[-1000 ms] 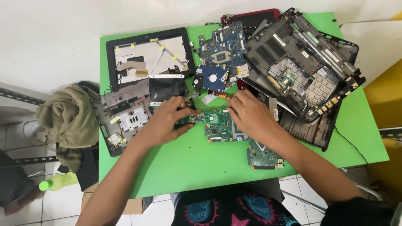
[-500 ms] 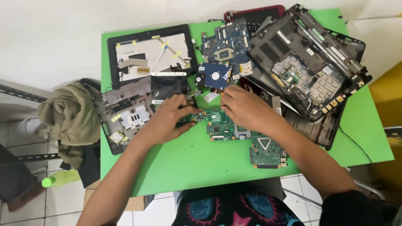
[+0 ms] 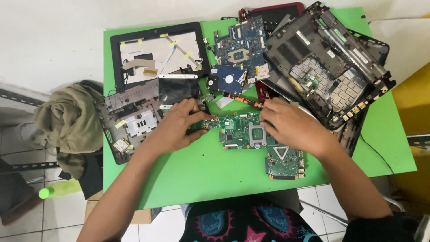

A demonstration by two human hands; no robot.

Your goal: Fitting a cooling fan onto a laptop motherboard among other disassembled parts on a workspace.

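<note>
The green circuit board (image 3: 251, 134) lies flat on the green table (image 3: 201, 179), near its middle and just in front of the blue hard drive (image 3: 227, 79). The left hand (image 3: 177, 127) rests on the board's left end, fingers curled down onto its narrow edge with the thumb underneath or beside it (which, I cannot tell). The right hand (image 3: 291, 125) lies palm down over the board's upper right corner, fingers bent and pressing toward the top edge; whether it pinches a small part there is hidden by the knuckles.

To do this well, the left hand should pin the board by its bare edge and keep off the chips, while the right works with fingertips only, easing rather than levering, since the board will flex if pushed at one corner.

Left of the board sits a grey laptop base (image 3: 130, 118); beyond that, a black screen bezel (image 3: 156, 49). Right of the board is a stack of open laptop shells (image 3: 327, 67).

Against half a second ago, the right hand has slid rightward off the board's centre, uncovering the square chip socket, and the left hand has barely shifted.
</note>
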